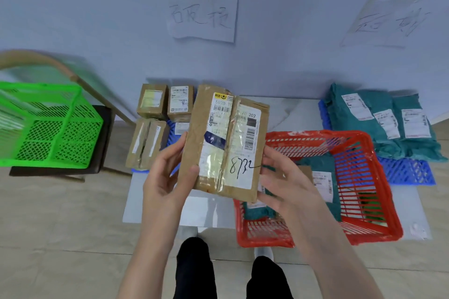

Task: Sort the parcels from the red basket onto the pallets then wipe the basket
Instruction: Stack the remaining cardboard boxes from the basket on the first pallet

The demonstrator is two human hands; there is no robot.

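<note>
Parcel (226, 143), flat brown cardboard box with taped seam and labels, held up in air just left of red basket (267, 235). Left hand (167, 172) grips lower left edge, thumb on front; right hand (284, 182) grasps lower right edge. Probably light and stiff; tape slippery, cardboard worn, so hold by side edges. Similar cardboard boxes (153, 102) on far-left blue pallet (173, 128); teal bags (388, 124) on far-right.

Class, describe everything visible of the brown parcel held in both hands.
The brown parcel is flat, creased cardboard, taped down its middle. White barcoded labels cover its face, with 8732 handwritten in black. It is held tilted, facing the camera: the left hand grips its left edge, the right hand holds its right edge.
</note>
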